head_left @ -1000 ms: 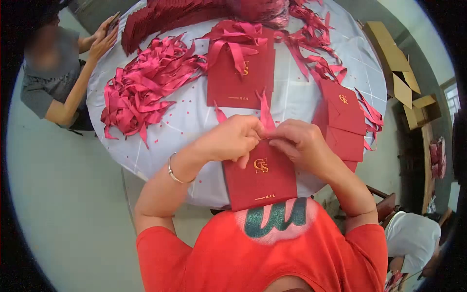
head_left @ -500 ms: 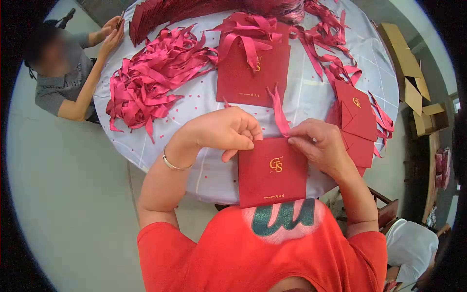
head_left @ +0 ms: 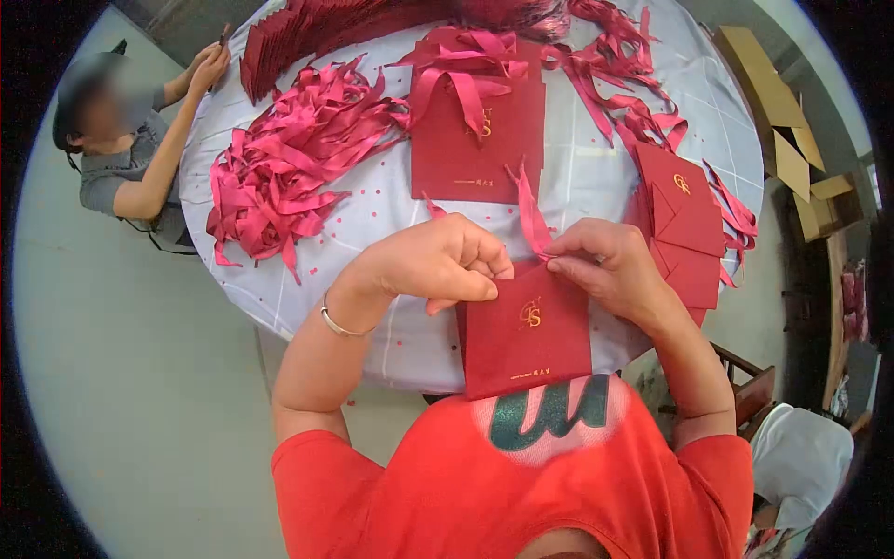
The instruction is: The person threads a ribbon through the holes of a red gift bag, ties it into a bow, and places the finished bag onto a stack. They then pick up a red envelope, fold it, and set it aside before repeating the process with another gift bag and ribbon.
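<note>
A flat red paper gift bag (head_left: 526, 345) with a gold logo stands at the near table edge, against my shirt. My left hand (head_left: 452, 265) is closed at its top left edge, thumb and fingers pinching the front panel. With thumb and forefinger my right hand (head_left: 603, 265) pinches a pink ribbon (head_left: 531, 214) at the bag's top right corner. The ribbon's free end points up and away from me. Between the hands the bag's mouth is slightly parted, and a strip of its back panel shows. Another ribbon end (head_left: 434, 209) sticks out behind my left hand.
Loose pink ribbons (head_left: 279, 172) are heaped at the left of the round table. Red bags (head_left: 475, 168) lie ahead, and more bags (head_left: 684, 210) are stacked at right. A row of red bags (head_left: 317, 33) lines the back. A person (head_left: 140, 168) sits left; cardboard boxes (head_left: 764, 84) are at right.
My left hand has shifted slightly right along the bag's top edge. The front panel now bends toward me, parting the mouth. My right hand stays at the ribbon.
</note>
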{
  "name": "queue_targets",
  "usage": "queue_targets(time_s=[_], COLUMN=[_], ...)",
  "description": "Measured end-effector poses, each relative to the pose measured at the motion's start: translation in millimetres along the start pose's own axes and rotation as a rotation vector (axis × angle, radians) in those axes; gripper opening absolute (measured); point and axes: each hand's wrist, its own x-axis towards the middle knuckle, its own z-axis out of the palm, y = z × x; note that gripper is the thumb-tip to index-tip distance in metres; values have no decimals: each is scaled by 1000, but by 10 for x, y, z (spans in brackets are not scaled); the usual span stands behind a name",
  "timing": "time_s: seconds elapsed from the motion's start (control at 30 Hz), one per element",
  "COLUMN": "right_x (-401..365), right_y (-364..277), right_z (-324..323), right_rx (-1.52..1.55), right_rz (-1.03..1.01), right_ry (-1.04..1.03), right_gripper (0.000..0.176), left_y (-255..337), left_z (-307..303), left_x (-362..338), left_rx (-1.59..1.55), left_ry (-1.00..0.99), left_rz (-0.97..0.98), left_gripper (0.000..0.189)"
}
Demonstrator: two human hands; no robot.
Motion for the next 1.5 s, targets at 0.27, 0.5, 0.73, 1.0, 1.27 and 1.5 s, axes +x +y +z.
queue_targets(time_s=[0.27, 0.5, 0.73, 1.0, 1.27, 1.5], right_x=[1, -23, -73, -92, -96, -81], right_y=[41, 40, -253, -290, -289, -467], right_z=[37, 69, 154, 289, 370, 396], right_rx=[1, 37, -2, -15, -234, -390], right_rz=[-21, -14, -240, -416, -498, -434], right_ry=[22, 50, 225, 179, 214, 172], right_gripper=[16, 14, 15, 17, 17, 10], left_y=[95, 101, 97, 76, 107, 93], left_z=[143, 235, 236, 199, 209, 242], left_x=[5, 22, -13, -52, -54, -58], left_rx=[61, 173, 172, 109, 143, 183], left_ry=[182, 316, 366, 314, 321, 341], left_rz=[-70, -92, -22, -5, -32, -26], left_gripper=[14, 15, 9, 11, 11, 9])
